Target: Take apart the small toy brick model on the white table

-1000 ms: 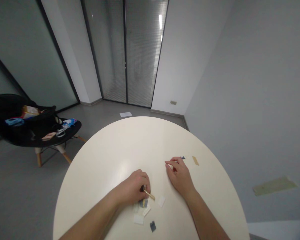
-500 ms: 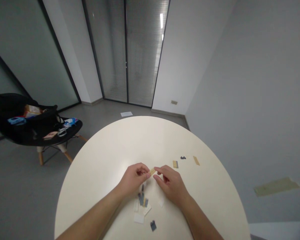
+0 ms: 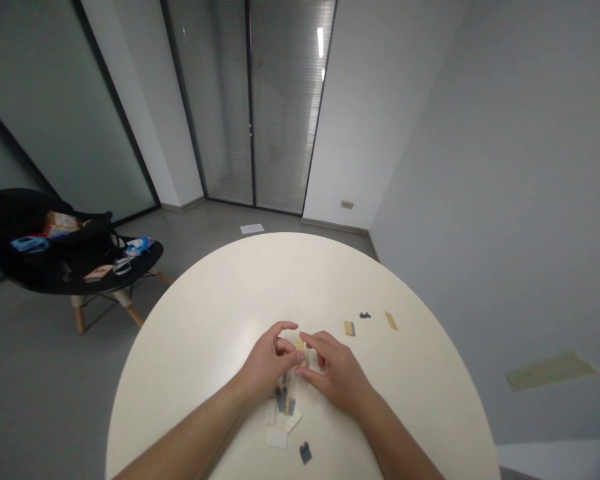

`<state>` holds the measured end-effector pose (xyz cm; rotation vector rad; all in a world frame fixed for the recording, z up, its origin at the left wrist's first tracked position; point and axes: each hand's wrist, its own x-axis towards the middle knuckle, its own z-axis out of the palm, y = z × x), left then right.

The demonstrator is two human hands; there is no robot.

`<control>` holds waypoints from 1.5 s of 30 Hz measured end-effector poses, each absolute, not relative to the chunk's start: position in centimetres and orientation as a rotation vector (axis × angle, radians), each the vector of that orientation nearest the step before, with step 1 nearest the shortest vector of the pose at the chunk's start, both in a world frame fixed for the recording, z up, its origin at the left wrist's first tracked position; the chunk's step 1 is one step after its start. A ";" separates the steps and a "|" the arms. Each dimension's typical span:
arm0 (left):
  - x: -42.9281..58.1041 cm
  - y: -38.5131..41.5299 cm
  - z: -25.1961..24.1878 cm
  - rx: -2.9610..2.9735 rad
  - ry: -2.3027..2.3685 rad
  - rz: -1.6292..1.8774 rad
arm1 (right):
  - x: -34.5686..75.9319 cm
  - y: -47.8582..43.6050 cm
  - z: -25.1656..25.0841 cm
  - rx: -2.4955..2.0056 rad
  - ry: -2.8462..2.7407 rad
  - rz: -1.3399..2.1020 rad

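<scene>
Both hands meet over the near middle of the round white table (image 3: 280, 273). The left hand (image 3: 271, 362) and the right hand (image 3: 336, 375) are each closed in a narrow pinch on one small tan piece (image 3: 301, 346), which is held between their fingertips just above the table top. The fingers hide part of it, so its exact shape cannot be told.

Just below the hands lies a cluster of grey-blue pieces (image 3: 285, 401), flat on the table, with a white piece (image 3: 277, 438) and a dark piece (image 3: 305, 453) nearer the table edge. To the right, apart from the hands, lie a second tan piece (image 3: 349, 328), a small dark part (image 3: 365, 315) and a tan strip (image 3: 391, 321).

A black chair (image 3: 10, 220) carrying assorted items stands on the floor to the left.
</scene>
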<state>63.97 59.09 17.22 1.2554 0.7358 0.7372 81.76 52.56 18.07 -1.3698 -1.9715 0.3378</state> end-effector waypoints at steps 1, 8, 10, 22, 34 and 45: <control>64.0 59.1 17.2 1.262 0.745 0.743 | 81.8 52.5 18.1 -1.382 -1.974 0.348; 64.0 59.0 16.7 1.287 0.745 0.752 | 81.7 52.5 18.0 -1.423 -1.976 0.394; 64.0 59.0 16.8 1.305 0.751 0.742 | 81.6 52.5 18.2 -1.423 -1.968 0.398; 64.1 58.8 16.6 1.280 0.674 0.727 | 81.7 52.7 18.1 -1.453 -1.987 0.335; 64.0 58.7 17.0 1.294 0.768 0.743 | 88.1 53.3 18.2 -1.590 -1.398 0.220; 63.7 59.0 17.0 1.390 0.800 0.729 | 99.9 51.6 15.5 -1.735 -0.567 0.191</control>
